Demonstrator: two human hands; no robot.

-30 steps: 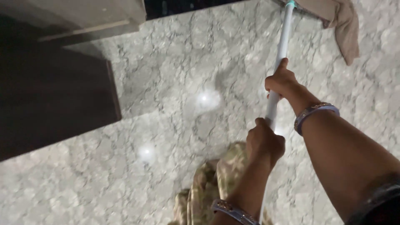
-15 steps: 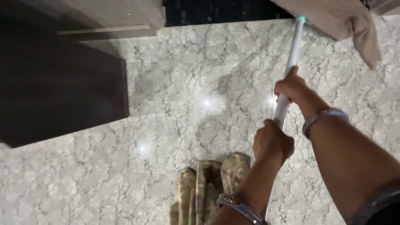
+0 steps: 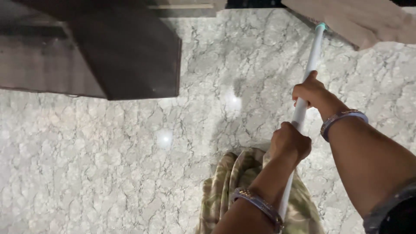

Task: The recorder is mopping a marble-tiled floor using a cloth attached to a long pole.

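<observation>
A: What differs from a second ago?
B: The dark cabinet (image 3: pixel 125 56) now sits nearer the middle. Your left hand (image 3: pixel 291 143) and right hand (image 3: pixel 308 90) stay closed round the white mop handle (image 3: pixel 308 73).
A: And the mop cloth (image 3: pixel 359 21)?
B: Top right, on the marble floor (image 3: pixel 108 164).

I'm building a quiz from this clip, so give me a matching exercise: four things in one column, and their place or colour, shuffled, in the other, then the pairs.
Things:
1. mop pole
2. mop cloth
3. dark cabinet
4. left hand

Descriptions:
A. top left, standing on the marble floor
B. white, with a teal end
C. lower grip on the pole, below the right hand
D. beige, at the top right edge

Pairs: 1-B, 2-D, 3-A, 4-C
</observation>
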